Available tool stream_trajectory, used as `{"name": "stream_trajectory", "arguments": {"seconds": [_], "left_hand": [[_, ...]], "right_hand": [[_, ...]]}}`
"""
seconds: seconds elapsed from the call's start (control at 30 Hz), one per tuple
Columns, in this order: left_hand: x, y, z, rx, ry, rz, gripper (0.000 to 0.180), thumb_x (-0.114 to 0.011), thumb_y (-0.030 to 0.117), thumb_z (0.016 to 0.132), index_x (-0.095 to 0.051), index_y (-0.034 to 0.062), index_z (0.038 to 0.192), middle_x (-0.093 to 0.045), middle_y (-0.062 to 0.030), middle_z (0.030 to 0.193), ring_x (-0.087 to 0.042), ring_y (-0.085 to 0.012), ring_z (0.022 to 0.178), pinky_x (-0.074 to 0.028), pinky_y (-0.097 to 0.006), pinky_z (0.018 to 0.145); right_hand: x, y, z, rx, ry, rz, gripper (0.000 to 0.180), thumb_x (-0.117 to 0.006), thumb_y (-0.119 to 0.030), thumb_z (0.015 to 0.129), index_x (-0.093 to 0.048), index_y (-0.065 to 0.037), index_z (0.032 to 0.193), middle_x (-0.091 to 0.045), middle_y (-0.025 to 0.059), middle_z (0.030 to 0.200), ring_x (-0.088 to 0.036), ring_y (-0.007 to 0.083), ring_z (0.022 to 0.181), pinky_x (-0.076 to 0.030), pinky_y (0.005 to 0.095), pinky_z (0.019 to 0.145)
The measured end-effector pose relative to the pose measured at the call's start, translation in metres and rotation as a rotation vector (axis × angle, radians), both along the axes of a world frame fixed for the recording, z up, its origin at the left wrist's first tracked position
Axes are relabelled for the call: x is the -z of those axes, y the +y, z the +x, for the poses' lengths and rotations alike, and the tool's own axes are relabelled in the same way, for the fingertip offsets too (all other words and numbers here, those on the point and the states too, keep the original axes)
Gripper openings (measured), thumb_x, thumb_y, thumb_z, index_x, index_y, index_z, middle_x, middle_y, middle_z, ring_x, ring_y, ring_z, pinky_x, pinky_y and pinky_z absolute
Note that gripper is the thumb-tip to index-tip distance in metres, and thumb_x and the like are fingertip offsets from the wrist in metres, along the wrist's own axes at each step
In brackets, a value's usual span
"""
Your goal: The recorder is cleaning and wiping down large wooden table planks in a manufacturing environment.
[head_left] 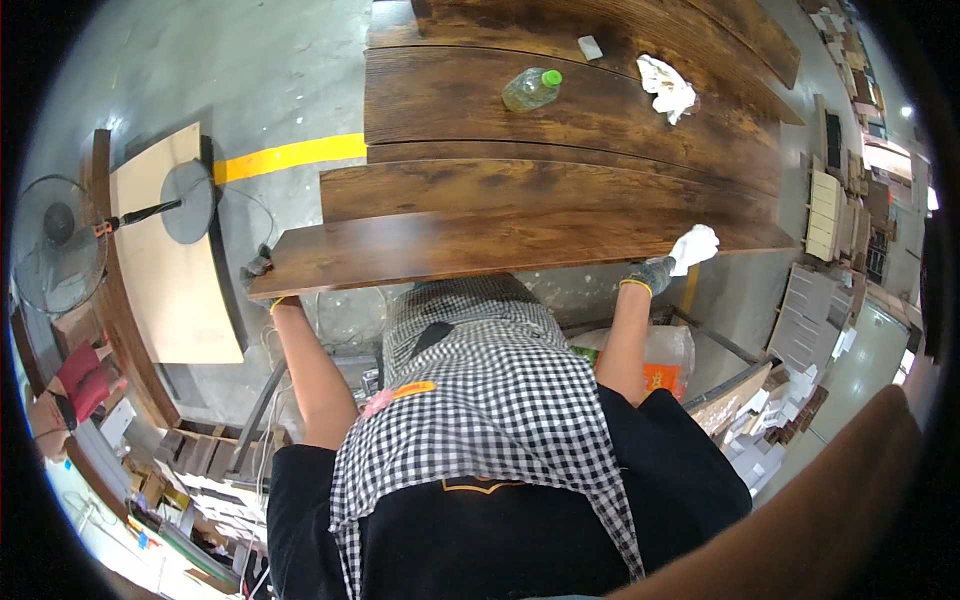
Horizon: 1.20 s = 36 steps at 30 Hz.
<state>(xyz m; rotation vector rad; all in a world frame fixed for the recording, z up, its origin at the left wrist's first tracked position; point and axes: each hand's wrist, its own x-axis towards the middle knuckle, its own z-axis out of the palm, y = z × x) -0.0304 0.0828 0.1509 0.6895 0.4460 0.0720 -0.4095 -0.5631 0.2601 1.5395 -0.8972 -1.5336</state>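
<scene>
At either end of the long dark-brown wooden plank [520, 250], the gloved left hand [258, 268] is gripping its edge; the right hand [655, 272] is clutching a white cloth [694, 246]. Plank looks stiff, heavy.

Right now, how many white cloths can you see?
2: one white cloth gripped in the right hand at the nearest board's edge, another crumpled cloth lying farther back. Others may be hidden.

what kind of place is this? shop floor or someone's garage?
Most likely a furniture or wood-panel workshop floor. Dark wood-grain boards lie stacked on the bench, stacks of pale cut panels stand at the right, and the concrete floor carries a yellow line. A pedestal fan stands at the left.
</scene>
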Motion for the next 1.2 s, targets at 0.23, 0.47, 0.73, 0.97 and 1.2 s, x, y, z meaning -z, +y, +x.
{"name": "stream_trajectory", "arguments": {"seconds": [0.23,0.47,0.73,0.97,1.2], "left_hand": [[-0.004,0.02,-0.021,0.307,-0.193,-0.133,0.024,-0.042,0.027,0.099,-0.057,0.0094,0.096,-0.058,-0.0075,0.077,-0.053,-0.0202,0.077,-0.044,-0.042,0.102],[-0.007,0.057,-0.029,0.649,-0.141,-0.324,0.049,-0.044,0.032,0.102,-0.046,0.0041,0.142,-0.055,-0.0048,0.089,-0.052,-0.0169,0.087,-0.041,-0.038,0.104],[-0.052,0.046,-0.027,0.927,0.089,0.505,0.061,-0.057,0.025,0.102,-0.036,0.0038,0.154,-0.04,-0.0097,0.159,-0.036,-0.0241,0.145,-0.026,-0.041,0.121],[-0.034,0.066,0.065,1.479,0.173,0.871,0.072,-0.061,-0.006,0.089,-0.032,0.0075,0.153,-0.054,-0.0106,0.144,-0.052,-0.0265,0.128,-0.043,-0.04,0.107],[-0.006,0.01,0.142,1.813,-0.014,1.325,0.018,-0.055,0.008,0.096,-0.056,0.0097,0.114,-0.062,-0.0036,0.093,-0.06,-0.0209,0.089,-0.051,-0.037,0.092]], "right_hand": [[-0.013,0.034,0.0,-1.531,2.176,0.235,0.049,-0.046,-0.047,0.103,-0.054,-0.015,0.14,-0.054,0.0051,0.145,-0.05,0.0325,0.131,-0.043,0.0509,0.11],[0.158,-0.003,-0.121,-1.463,2.378,0.516,0.055,-0.039,-0.045,0.106,-0.04,-0.018,0.154,-0.05,0.0012,0.152,-0.046,0.0246,0.138,-0.024,0.0402,0.12],[0.099,0.057,-0.071,-1.42,2.114,0.587,0.039,-0.062,-0.019,0.099,-0.052,-0.023,0.136,-0.064,0.0041,0.123,-0.061,0.0288,0.112,-0.051,0.0504,0.098],[0.094,0.062,-0.062,-1.579,2.181,0.519,0.067,-0.057,-0.043,0.102,-0.037,-0.006,0.154,-0.03,0.015,0.163,-0.034,0.0309,0.147,-0.021,0.0423,0.12],[0.196,0.036,-0.108,-1.639,2.431,0.733,0.058,-0.07,-0.043,0.092,-0.055,-0.009,0.137,-0.057,0.0087,0.128,-0.056,0.0243,0.11,-0.046,0.0373,0.095]]}}
